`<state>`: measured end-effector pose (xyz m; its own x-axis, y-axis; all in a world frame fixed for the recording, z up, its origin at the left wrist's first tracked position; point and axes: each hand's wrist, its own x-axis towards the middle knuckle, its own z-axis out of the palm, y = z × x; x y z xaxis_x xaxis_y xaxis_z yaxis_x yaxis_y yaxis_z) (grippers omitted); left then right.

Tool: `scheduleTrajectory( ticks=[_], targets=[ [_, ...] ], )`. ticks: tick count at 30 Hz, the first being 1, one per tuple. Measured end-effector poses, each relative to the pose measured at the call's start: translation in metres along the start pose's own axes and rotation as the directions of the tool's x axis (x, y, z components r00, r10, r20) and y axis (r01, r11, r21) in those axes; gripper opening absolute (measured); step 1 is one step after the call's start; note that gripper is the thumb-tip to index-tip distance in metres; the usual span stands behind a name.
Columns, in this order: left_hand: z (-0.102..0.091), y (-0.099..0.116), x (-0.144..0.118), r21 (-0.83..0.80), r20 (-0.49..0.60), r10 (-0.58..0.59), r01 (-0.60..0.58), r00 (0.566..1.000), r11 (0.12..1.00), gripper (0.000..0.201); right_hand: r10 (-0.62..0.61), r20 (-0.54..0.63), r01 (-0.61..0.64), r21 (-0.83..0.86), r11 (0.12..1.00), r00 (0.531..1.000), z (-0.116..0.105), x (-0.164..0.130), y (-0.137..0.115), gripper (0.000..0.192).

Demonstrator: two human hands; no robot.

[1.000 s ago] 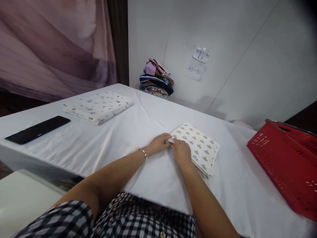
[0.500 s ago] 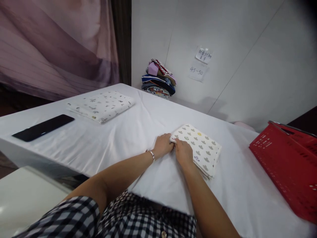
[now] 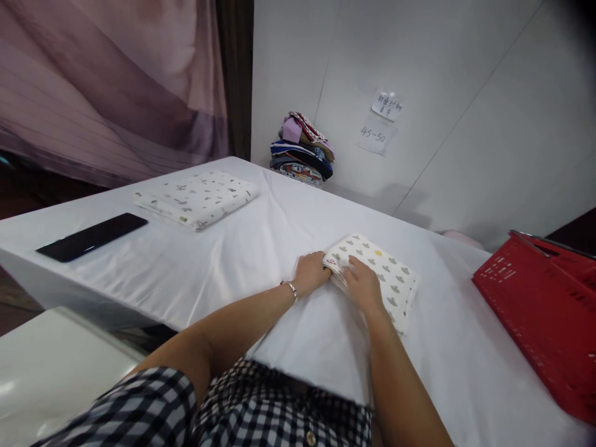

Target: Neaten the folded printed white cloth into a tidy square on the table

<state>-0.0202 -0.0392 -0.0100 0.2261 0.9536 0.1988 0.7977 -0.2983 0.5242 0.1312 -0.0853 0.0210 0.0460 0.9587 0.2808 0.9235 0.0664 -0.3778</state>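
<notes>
The folded cloth [image 3: 377, 276], printed with small shapes, lies on the counter [image 3: 242, 248] just before me. My left hand [image 3: 313, 273] pinches its near corner; my right hand [image 3: 363, 287] presses flat on top. It looks soft, light and floppy, best held along the folded edge.

The person wears a short-sleeved shirt [image 3: 261, 410] in a black-and-white check, closed down the front by a small round button [image 3: 308, 438]. Both forearms are bare below the sleeves. A thin silver bracelet [image 3: 291, 287] circles the wrist just behind the left hand [image 3: 313, 272]. The right hand [image 3: 364, 287] has nothing on it.
</notes>
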Motion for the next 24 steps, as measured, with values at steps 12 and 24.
scheduleTrajectory(
  ticks=[12,24],
  targets=[
    [-0.002,0.002,0.003,0.006,0.095,-0.052,0.052,0.994,0.999,0.024,0.299,0.152,-0.229,-0.359,0.905,0.942,-0.003,0.014,0.061,0.050],
    [-0.001,0.003,0.006,-0.007,0.125,-0.055,0.057,0.991,0.998,0.030,0.300,0.162,-0.222,-0.376,0.900,0.940,-0.003,0.014,0.062,0.049]
  ],
)
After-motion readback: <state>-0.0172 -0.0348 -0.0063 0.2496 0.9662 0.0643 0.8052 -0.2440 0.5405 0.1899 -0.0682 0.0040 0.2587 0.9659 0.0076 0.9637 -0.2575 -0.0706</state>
